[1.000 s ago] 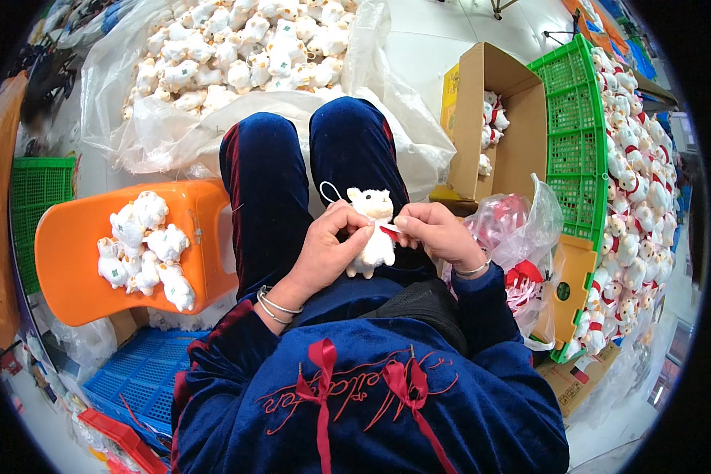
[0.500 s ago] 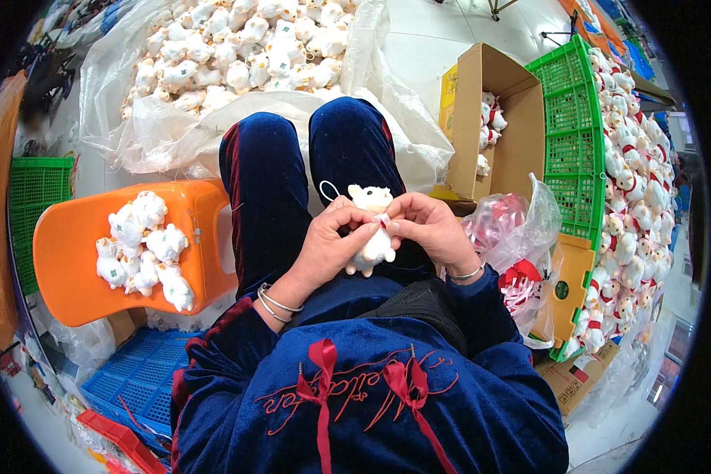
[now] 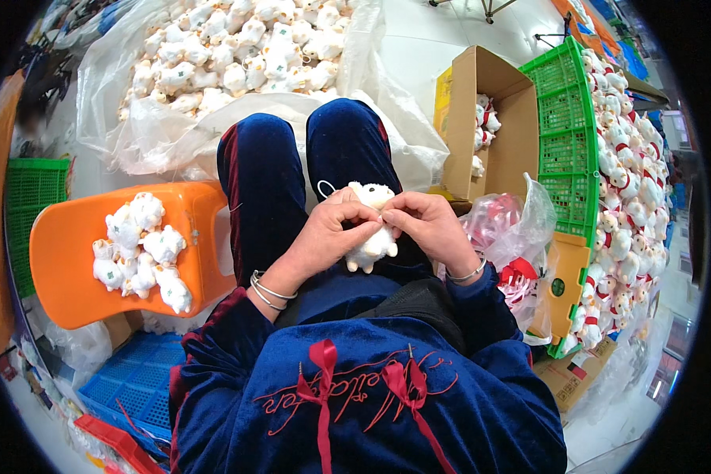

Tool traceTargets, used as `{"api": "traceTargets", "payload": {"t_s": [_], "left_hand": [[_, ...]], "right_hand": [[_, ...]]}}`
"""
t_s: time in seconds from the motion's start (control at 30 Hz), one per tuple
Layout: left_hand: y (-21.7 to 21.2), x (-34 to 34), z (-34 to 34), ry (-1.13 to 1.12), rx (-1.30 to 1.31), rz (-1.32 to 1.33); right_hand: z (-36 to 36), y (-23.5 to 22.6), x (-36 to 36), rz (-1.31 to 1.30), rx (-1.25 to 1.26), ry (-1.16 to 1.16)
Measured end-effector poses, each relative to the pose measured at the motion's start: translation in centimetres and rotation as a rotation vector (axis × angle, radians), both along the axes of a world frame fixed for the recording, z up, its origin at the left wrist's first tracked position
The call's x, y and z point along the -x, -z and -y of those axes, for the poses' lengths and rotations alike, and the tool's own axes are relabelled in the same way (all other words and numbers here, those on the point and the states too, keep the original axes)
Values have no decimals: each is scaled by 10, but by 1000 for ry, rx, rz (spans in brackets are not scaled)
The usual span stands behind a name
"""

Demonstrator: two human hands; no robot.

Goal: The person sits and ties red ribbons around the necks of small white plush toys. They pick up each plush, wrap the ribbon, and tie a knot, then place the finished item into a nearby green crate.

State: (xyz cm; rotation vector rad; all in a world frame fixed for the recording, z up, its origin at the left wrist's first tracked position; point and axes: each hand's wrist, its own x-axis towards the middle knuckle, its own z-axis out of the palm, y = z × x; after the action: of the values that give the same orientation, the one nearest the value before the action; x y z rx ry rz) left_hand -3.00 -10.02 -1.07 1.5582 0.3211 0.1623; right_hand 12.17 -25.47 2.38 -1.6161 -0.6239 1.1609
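A small white plush toy with a loop of white cord rests upright in my lap, its head pointing away from me. My left hand is closed on its left side, thumb and forefinger pinched at the neck. From the other side, my right hand pinches at the same spot, so the fingertips of both hands nearly meet. Whatever lies between the right fingertips is hidden. A clear plastic bag with red and pink ribbons sits beside my right forearm.
Several white plush toys lie on an orange stool to my left. Ahead, a big plastic sheet bears a heap of toys. On the right stand a cardboard box and a green crate next to toys with red neck ribbons.
Both hands stay at the toy's neck. The fingers have shifted slightly, and a red bit seen at the fingertips before is now mostly covered. The view has moved a little.
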Motion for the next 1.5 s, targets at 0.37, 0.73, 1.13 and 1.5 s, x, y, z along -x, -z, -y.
{"api": "traceTargets", "payload": {"t_s": [0.37,0.73,1.13,1.5], "left_hand": [[-9,-4,-7,87,-185,72],[-12,-5,-10,139,-229,98],[-20,-13,3,80,-499,-46],[-4,-10,3,31,45,-120]], "right_hand": [[-1,-16,1,375,99,-42],[-3,-21,13,387,155,5],[-9,-27,29,680,141,-61],[13,17,8,303,-172,-38]]}}
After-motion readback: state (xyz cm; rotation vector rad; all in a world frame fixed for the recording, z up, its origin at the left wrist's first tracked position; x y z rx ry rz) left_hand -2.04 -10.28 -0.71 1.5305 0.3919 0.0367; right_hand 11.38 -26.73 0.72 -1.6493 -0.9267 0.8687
